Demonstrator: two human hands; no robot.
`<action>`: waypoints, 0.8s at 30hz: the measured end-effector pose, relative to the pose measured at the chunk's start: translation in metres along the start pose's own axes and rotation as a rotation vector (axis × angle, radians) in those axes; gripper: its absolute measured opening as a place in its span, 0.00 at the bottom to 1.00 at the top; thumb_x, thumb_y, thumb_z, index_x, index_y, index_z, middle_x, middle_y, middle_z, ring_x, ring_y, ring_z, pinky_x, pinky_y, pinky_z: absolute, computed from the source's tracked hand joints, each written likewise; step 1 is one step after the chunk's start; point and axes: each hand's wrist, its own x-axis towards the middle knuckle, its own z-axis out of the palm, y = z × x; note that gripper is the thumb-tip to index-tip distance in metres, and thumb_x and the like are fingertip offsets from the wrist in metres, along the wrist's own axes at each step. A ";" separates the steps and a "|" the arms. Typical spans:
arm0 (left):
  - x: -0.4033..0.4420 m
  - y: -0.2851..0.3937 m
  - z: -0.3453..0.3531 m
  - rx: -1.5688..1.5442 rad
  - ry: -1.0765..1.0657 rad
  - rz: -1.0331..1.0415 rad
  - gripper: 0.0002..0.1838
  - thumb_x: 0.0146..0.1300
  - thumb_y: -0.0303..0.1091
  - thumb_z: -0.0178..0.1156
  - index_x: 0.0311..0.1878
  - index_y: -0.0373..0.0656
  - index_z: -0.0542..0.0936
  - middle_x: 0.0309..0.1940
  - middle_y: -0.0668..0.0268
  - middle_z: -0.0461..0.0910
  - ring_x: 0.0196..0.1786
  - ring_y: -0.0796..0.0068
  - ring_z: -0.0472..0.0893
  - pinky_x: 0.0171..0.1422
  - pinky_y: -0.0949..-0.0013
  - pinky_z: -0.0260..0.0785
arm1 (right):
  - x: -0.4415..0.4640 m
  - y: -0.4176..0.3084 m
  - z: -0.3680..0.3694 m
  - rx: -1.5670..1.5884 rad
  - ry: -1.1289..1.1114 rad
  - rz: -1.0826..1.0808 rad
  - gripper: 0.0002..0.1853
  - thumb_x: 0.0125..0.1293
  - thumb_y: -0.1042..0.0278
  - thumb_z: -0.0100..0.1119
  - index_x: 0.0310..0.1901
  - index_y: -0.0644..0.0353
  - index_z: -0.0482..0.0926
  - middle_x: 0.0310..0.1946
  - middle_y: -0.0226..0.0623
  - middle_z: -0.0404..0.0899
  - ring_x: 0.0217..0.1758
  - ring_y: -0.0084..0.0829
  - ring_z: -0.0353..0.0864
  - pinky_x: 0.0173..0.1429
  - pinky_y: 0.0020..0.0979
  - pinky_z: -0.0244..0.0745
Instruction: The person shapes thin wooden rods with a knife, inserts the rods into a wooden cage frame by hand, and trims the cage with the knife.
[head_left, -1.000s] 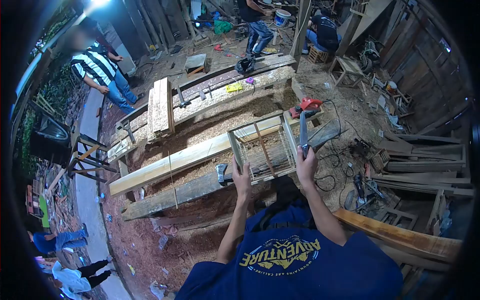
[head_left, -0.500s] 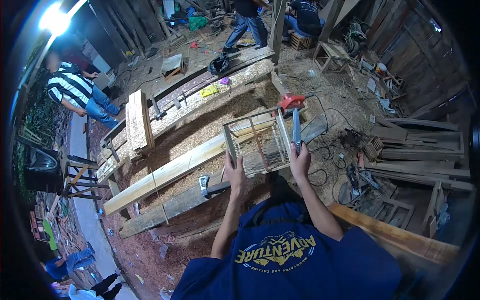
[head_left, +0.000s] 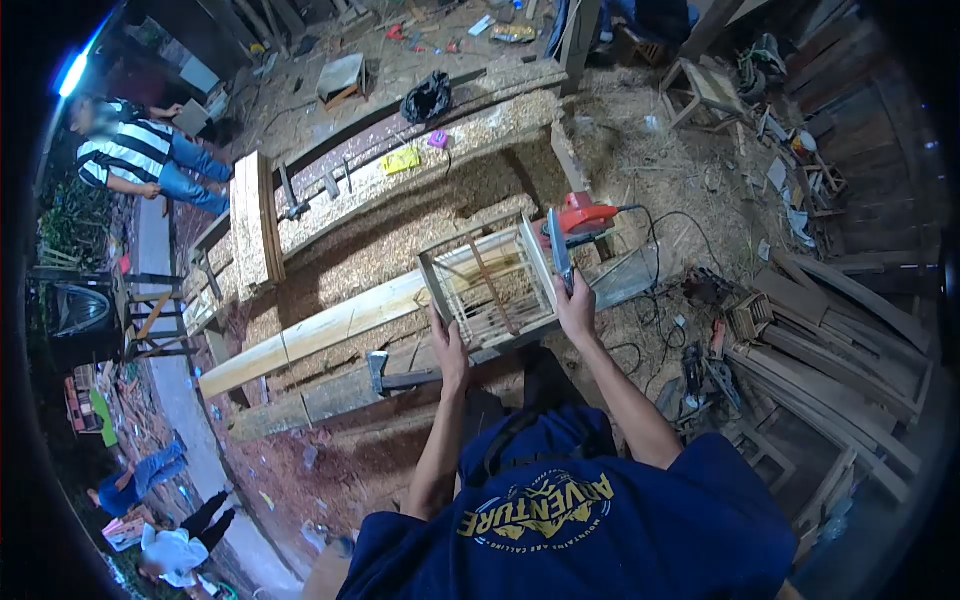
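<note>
My left hand (head_left: 449,352) grips the near left side of a wooden frame (head_left: 433,289) with thin slats and one reddish bar across it. At the frame's right side, my right hand (head_left: 575,303) is closed round the handle of a knife-like tool (head_left: 559,245), its broad blade pointing away from me, and also rests against the frame. The frame hangs tilted over the planks. To the left of my left hand a hatchet (head_left: 378,372) lies on the weathered plank (head_left: 340,396). Just beyond the blade sits a red power tool (head_left: 583,216) with a cable.
A pale beam (head_left: 330,325) runs along the sawdust-covered bench. Further off are stacked boards (head_left: 254,225), a hammer (head_left: 291,195), a yellow packet (head_left: 400,160) and a black bag (head_left: 427,97). A person in a striped shirt (head_left: 125,150) stands at the left. Timber (head_left: 830,380) is piled at the right.
The view has shifted, and the frame with both my hands now appears lower left than a second ago. Both hands keep their hold. The person in stripes now holds a flat object.
</note>
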 end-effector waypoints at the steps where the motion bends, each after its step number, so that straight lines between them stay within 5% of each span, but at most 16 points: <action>1: -0.003 0.001 -0.001 -0.056 -0.033 -0.098 0.35 0.74 0.25 0.49 0.82 0.40 0.51 0.61 0.58 0.71 0.51 0.73 0.73 0.54 0.71 0.67 | 0.003 0.007 0.002 0.009 -0.017 0.014 0.14 0.73 0.61 0.58 0.36 0.64 0.74 0.20 0.42 0.71 0.22 0.36 0.72 0.31 0.42 0.66; 2: -0.007 0.004 -0.002 -0.109 -0.061 -0.199 0.35 0.74 0.24 0.48 0.82 0.42 0.50 0.51 0.62 0.76 0.36 0.79 0.74 0.40 0.73 0.70 | 0.005 0.012 0.004 0.021 -0.029 0.028 0.14 0.73 0.61 0.58 0.36 0.64 0.74 0.20 0.42 0.71 0.22 0.36 0.72 0.31 0.42 0.66; 4: -0.013 0.015 0.003 -0.141 -0.048 -0.211 0.36 0.74 0.24 0.48 0.82 0.42 0.49 0.43 0.66 0.73 0.29 0.83 0.65 0.30 0.75 0.61 | 0.005 0.015 0.004 0.022 -0.034 0.038 0.14 0.74 0.61 0.58 0.36 0.65 0.74 0.21 0.43 0.72 0.23 0.37 0.72 0.31 0.42 0.66; 8: -0.020 -0.008 0.004 -0.076 -0.047 -0.083 0.35 0.75 0.25 0.48 0.82 0.43 0.49 0.60 0.59 0.74 0.44 0.78 0.75 0.45 0.73 0.70 | -0.005 0.014 -0.008 0.000 -0.101 0.097 0.13 0.74 0.60 0.57 0.40 0.63 0.75 0.23 0.46 0.75 0.26 0.42 0.76 0.33 0.42 0.69; 12: -0.017 -0.009 -0.002 -0.033 -0.079 -0.126 0.35 0.75 0.26 0.49 0.82 0.42 0.51 0.75 0.55 0.64 0.63 0.71 0.73 0.61 0.70 0.68 | -0.024 0.015 -0.007 0.012 -0.040 0.046 0.13 0.74 0.58 0.57 0.45 0.62 0.76 0.28 0.51 0.79 0.31 0.52 0.80 0.35 0.46 0.72; 17: -0.018 -0.005 -0.011 0.014 -0.137 -0.099 0.34 0.76 0.29 0.50 0.81 0.41 0.52 0.74 0.52 0.65 0.67 0.64 0.72 0.66 0.68 0.68 | -0.050 0.007 -0.007 -0.012 0.005 0.020 0.15 0.74 0.57 0.57 0.46 0.63 0.76 0.31 0.55 0.81 0.36 0.58 0.82 0.38 0.50 0.73; 21: -0.028 -0.009 -0.026 0.040 -0.086 -0.095 0.32 0.77 0.31 0.50 0.80 0.41 0.55 0.76 0.50 0.62 0.72 0.57 0.71 0.72 0.59 0.66 | -0.065 0.022 -0.016 0.075 0.169 -0.162 0.12 0.75 0.63 0.56 0.46 0.64 0.76 0.30 0.44 0.80 0.32 0.42 0.79 0.38 0.42 0.73; 24: -0.042 -0.025 -0.044 0.083 -0.103 -0.034 0.31 0.76 0.33 0.51 0.79 0.39 0.58 0.73 0.50 0.66 0.70 0.56 0.72 0.70 0.59 0.67 | -0.091 0.024 -0.039 -0.006 0.119 -0.003 0.14 0.76 0.60 0.56 0.45 0.65 0.76 0.25 0.40 0.77 0.28 0.36 0.77 0.35 0.40 0.70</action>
